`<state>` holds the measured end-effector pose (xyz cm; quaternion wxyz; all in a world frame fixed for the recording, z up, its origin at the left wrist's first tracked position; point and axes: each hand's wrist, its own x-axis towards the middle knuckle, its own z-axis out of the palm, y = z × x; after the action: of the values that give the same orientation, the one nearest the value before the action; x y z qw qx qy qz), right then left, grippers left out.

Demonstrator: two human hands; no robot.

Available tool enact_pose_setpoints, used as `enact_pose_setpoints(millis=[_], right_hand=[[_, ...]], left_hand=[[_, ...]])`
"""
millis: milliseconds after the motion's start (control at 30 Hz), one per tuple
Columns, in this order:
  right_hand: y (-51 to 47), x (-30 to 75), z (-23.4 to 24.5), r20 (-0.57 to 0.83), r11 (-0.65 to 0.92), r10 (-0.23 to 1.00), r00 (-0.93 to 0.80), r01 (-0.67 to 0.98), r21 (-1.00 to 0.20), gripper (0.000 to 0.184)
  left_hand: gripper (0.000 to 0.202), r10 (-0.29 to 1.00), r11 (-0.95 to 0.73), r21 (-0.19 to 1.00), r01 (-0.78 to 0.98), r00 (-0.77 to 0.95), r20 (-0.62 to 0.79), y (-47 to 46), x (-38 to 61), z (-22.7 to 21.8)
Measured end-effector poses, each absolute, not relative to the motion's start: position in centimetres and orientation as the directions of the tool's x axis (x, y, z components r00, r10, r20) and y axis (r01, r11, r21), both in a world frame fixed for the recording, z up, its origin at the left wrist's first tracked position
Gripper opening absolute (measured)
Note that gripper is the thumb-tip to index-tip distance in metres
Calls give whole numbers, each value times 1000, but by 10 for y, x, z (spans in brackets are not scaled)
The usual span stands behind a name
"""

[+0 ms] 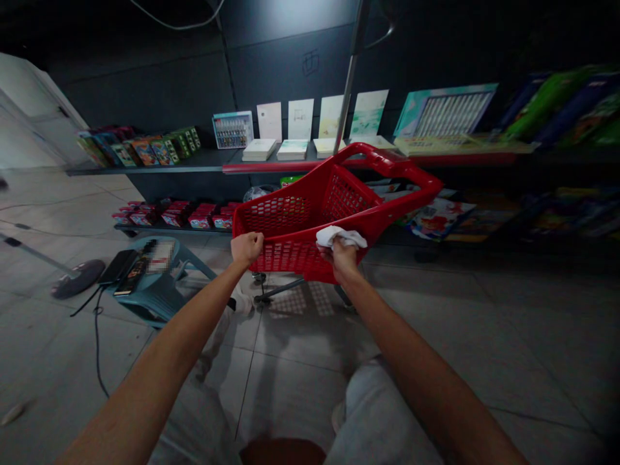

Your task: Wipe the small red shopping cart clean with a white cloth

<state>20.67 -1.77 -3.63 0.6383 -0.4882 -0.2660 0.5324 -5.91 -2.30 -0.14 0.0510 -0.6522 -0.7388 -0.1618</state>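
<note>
A red plastic shopping cart with perforated sides stands in front of me, its handle toward the right. My left hand is closed over the rim at the cart's left corner. In my right hand is a bunched white cloth, held against the cart's near side just below the rim. The fingers of that hand are partly hidden by the cloth. Inside, the visible part of the basket shows only red mesh walls.
Behind the cart runs a dark shelf with notebooks, boxed pen sets and small boxes. Red packs fill the lower shelf. At left stands a blue-grey stool with phones and a cable; beside it is a round stand base.
</note>
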Motion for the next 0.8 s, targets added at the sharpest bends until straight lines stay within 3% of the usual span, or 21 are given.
enact_pose_setpoints(millis=[133,367,600,800], right_hand=[[-16,197,-43,-176,-53,936,305,-374,-926,11],[-20,194,-43,-195,-98,914,355,-274,-957,29],[-33,174,-40,-166,-71,924,344,-274,-959,43],[-35,165,-45,6,103,919,395,-224,-969,49]], left_hand=[[55,945,107,173,979,-154,290,-25,-58,0],[53,941,101,189,977,-156,301,-25,-61,-4],[53,935,65,232,970,-141,325,-27,-66,-10],[54,940,38,213,976,-107,324,-27,-72,-10]])
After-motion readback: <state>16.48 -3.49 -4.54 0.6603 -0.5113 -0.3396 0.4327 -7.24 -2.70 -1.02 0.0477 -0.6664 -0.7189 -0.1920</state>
